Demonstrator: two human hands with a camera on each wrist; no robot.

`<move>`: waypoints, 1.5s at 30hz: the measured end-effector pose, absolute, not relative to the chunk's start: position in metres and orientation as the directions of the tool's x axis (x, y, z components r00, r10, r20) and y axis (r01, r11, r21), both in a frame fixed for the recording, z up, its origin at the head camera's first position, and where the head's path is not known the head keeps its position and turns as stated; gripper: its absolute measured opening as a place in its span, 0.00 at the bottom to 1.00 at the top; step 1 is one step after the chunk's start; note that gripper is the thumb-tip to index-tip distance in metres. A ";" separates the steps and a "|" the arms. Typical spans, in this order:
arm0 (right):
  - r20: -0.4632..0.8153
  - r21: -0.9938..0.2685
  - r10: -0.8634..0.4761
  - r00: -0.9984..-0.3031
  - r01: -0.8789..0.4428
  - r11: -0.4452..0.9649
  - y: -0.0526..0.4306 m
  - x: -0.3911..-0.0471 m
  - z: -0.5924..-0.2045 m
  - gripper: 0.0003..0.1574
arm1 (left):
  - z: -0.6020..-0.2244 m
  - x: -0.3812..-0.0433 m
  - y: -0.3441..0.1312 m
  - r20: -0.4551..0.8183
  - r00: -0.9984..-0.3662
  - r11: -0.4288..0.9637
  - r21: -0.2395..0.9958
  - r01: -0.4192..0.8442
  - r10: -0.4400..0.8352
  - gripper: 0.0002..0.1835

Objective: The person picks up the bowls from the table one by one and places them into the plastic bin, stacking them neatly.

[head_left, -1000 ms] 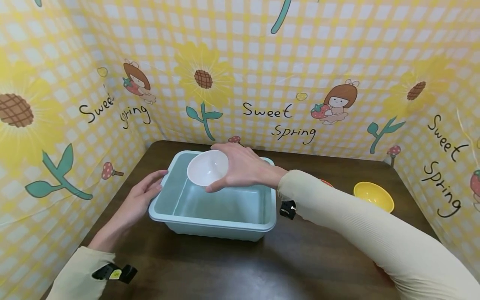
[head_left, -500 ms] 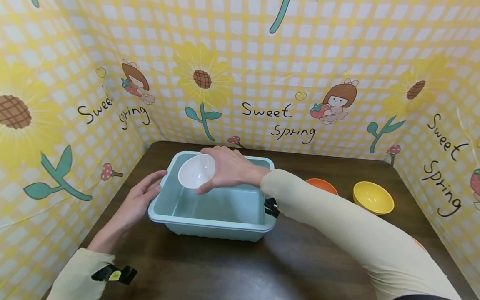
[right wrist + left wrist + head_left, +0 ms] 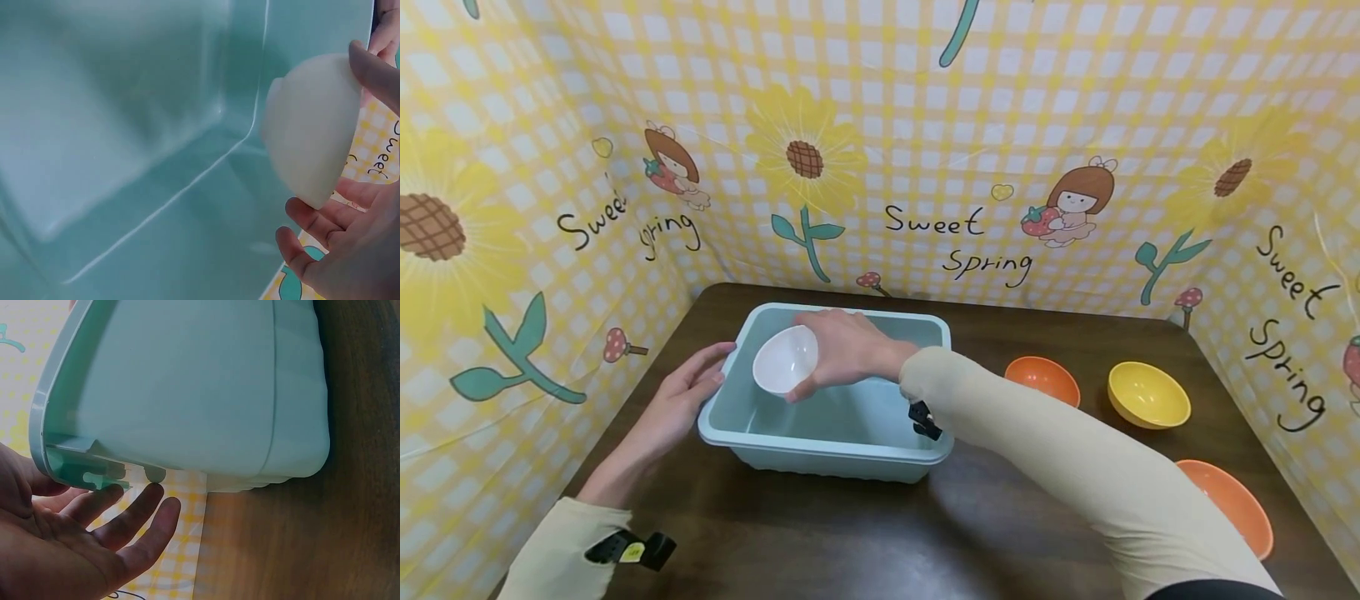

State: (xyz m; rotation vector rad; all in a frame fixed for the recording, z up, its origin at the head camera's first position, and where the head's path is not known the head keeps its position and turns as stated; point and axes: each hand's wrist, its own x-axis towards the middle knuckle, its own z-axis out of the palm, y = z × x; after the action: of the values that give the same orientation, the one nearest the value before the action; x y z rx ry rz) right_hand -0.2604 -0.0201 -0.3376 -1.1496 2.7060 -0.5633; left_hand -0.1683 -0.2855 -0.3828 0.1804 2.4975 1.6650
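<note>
A small white bowl (image 3: 786, 361) is in my right hand (image 3: 850, 354), which grips it by the rim between thumb and fingers. The bowl is tilted on its side, with its inside facing the head camera, over the left part of a light blue plastic basin (image 3: 827, 446). In the right wrist view the bowl (image 3: 315, 125) shows its rounded outside and foot, apart from the basin floor. My left hand (image 3: 681, 396) rests against the basin's left rim. Its fingers (image 3: 134, 544) are loosely extended beside the outer wall in the left wrist view.
An orange bowl (image 3: 1045, 379) and a yellow bowl (image 3: 1148, 393) stand on the dark wooden table (image 3: 820, 533) at right. Another orange bowl (image 3: 1236, 508) sits nearer, partly behind the right sleeve. A yellow checked cloth (image 3: 925, 125) surrounds the table.
My right hand has moved left and then lower into the basin with the white bowl. The orange bowls have come into view from behind the sleeve. The left hand stays put.
</note>
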 end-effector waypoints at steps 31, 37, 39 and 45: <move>-0.112 -0.363 -0.713 -0.693 -0.639 0.678 -0.036 -0.264 -0.379 0.63 | -0.383 -0.168 -0.285 -0.040 -0.984 0.325 0.946 0.019 0.176 0.29; -0.107 -0.363 -0.716 -0.690 -0.643 0.674 -0.039 -0.264 -0.388 0.61 | -0.383 -0.167 -0.285 -0.037 -0.984 0.320 0.947 0.022 0.176 0.29; -0.110 -0.358 -0.717 -0.689 -0.645 0.675 -0.040 -0.264 -0.390 0.60 | -0.383 -0.167 -0.285 -0.032 -0.984 0.314 0.949 0.025 0.176 0.29; -0.123 -0.327 -0.708 -0.695 -0.646 0.690 -0.042 -0.265 -0.395 0.60 | -0.383 -0.167 -0.285 -0.023 -0.984 0.312 0.949 0.034 0.179 0.29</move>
State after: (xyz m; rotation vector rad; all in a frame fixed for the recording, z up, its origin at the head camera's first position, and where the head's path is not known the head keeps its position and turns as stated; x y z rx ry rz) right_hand -0.2647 -0.0419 -0.3948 -1.0849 2.6618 -0.3804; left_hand -0.1665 -0.2850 -0.3830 0.1995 2.4414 1.7617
